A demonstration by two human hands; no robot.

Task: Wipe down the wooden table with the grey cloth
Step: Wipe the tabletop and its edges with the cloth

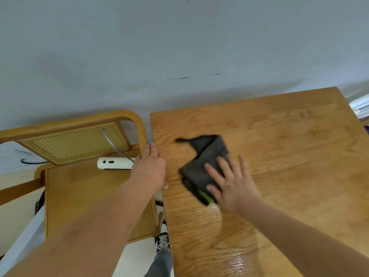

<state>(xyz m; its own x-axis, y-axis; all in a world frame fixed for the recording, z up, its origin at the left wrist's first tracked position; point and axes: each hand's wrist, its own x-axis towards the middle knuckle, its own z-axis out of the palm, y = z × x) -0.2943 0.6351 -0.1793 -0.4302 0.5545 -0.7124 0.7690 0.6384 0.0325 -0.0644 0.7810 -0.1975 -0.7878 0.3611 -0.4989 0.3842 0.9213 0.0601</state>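
On the left part of the one wooden table (289, 156), a little in from its left edge, lies a single grey cloth (201, 164), loosely folded, blurred, with one corner trailing toward the far side and a green strip showing at its near end. The right hand (233, 186) presses flat on the cloth's near right part, its fingers straight and spread apart, not curled round the fabric. The left hand (148, 168) rests on the table's left edge near the far corner, fingers straight and held together, thumb on the tabletop. Just beside that edge stands one wooden chair (79, 196) with a cane back. On its seat lies one white cylindrical device (113, 162). Between chair and table, one shoe (162, 240) shows on the floor.
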